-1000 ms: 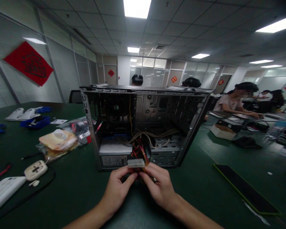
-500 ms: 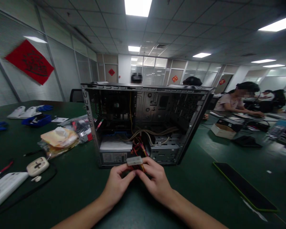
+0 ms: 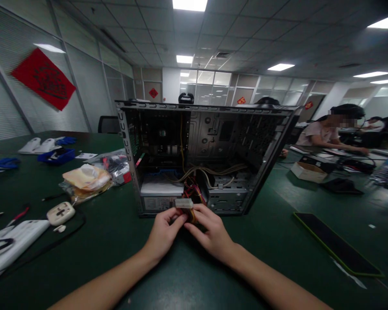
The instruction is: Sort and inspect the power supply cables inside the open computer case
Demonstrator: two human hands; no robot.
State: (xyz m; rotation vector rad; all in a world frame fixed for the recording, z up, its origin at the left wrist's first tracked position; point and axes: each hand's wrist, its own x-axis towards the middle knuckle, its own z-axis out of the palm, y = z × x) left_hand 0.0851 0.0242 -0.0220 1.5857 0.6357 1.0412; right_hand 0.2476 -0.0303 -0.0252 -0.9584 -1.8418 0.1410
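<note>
A white multi-pin power connector (image 3: 184,203) with red, yellow and black wires is pinched in front of the open computer case (image 3: 129,172). My left hand (image 3: 164,232) grips it from the left, thumb and fingers closed. From the right, my right hand (image 3: 213,230) has its fingers closed around the connector's wires. Behind the connector, the power supply (image 3: 160,202) sits at the lower left inside the case. Coloured wires (image 3: 194,191) come out beside it, and beige cables (image 3: 220,173) run across toward the metal drive cage (image 3: 228,200).
On the left lie a plastic bag of tissues (image 3: 87,178), a blue tray (image 3: 56,156), a cream power socket (image 3: 61,213) and a white power strip (image 3: 19,241). A green-edged black mat (image 3: 338,243) and an open box (image 3: 308,170) lie right. A person (image 3: 323,133) sits beyond.
The connector has tipped, so more of the wires beneath it shows. Both hands keep hold in front of the case. The whole view has shifted slightly.
</note>
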